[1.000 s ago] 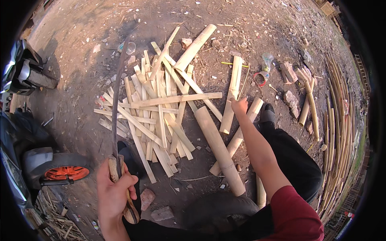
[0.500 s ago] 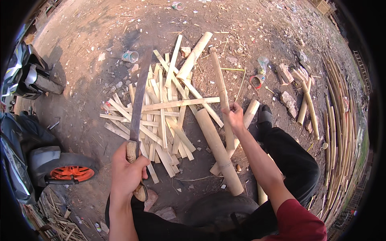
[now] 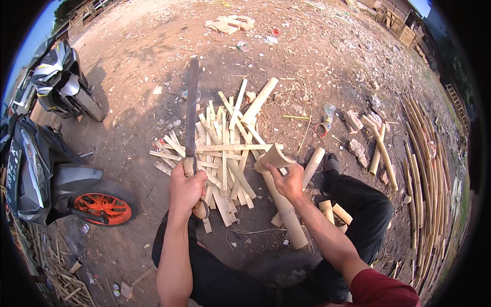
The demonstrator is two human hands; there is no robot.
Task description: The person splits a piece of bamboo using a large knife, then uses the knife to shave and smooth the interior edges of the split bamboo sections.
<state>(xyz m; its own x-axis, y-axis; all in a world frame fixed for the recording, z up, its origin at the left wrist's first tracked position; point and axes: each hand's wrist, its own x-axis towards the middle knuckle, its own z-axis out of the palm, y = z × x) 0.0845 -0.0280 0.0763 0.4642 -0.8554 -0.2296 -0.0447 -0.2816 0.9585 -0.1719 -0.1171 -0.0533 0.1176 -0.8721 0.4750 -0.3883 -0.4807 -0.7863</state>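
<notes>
My left hand (image 3: 185,188) is closed round the wooden handle of a machete, whose long dark blade (image 3: 192,110) points up and away from me. Between the thumb and fingers of my right hand (image 3: 287,180) is a half-split bamboo piece (image 3: 273,157), its curved hollow end tipped up; how far it stretches behind that end is hidden. Below this piece, a thick round bamboo length (image 3: 289,217) lies slanting on the ground. Beyond and between my hands spreads a loose pile of pale bamboo strips (image 3: 220,171).
Two parked motorbikes stand at left, the nearer with an orange-rimmed wheel (image 3: 104,207). Long bamboo poles (image 3: 432,179) lie along the right side. Bricks (image 3: 353,122), plastic cups (image 3: 322,129) and short bamboo pieces (image 3: 384,158) litter the dirt. My bent leg (image 3: 358,204) is at right.
The view has tilted up, showing more ground ahead. The machete has swung more upright. The bamboo piece in my right hand has been turned from lengthwise view to end-up.
</notes>
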